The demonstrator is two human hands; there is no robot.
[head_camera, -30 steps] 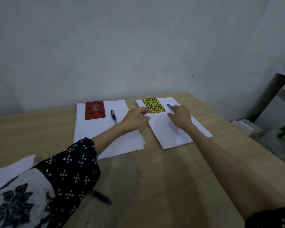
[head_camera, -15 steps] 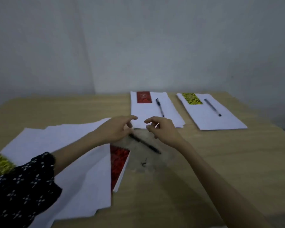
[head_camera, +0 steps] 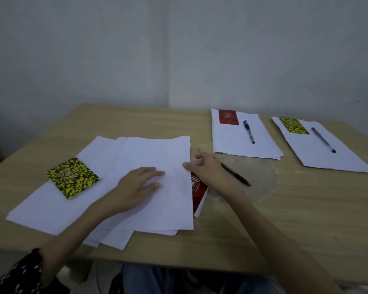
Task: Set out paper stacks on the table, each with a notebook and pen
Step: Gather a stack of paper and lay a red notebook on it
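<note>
A loose pile of white paper (head_camera: 149, 153) lies fanned out at the near left of the wooden table (head_camera: 306, 209). My left hand (head_camera: 136, 185) rests flat on the pile with its fingers spread. My right hand (head_camera: 208, 168) pinches the pile's right edge, thumb on top. A red notebook (head_camera: 199, 190) pokes out from under that edge. A black pen (head_camera: 237, 176) lies on the bare table just behind my right hand. A yellow-black notebook (head_camera: 72, 177) sits on the pile's left part.
Two tidy stacks lie at the far right. One stack (head_camera: 236, 145) carries a red notebook (head_camera: 228, 117) and a pen (head_camera: 249, 131). The other (head_camera: 331, 160) carries a yellow notebook (head_camera: 293, 125) and a pen (head_camera: 323, 140). A grey wall stands behind; the table's near edge is at my lap.
My view has swung left from the two finished stacks to the loose pile. Both hands have come back from the far stack, the left landing flat on the paper, the right reaching its edge.
</note>
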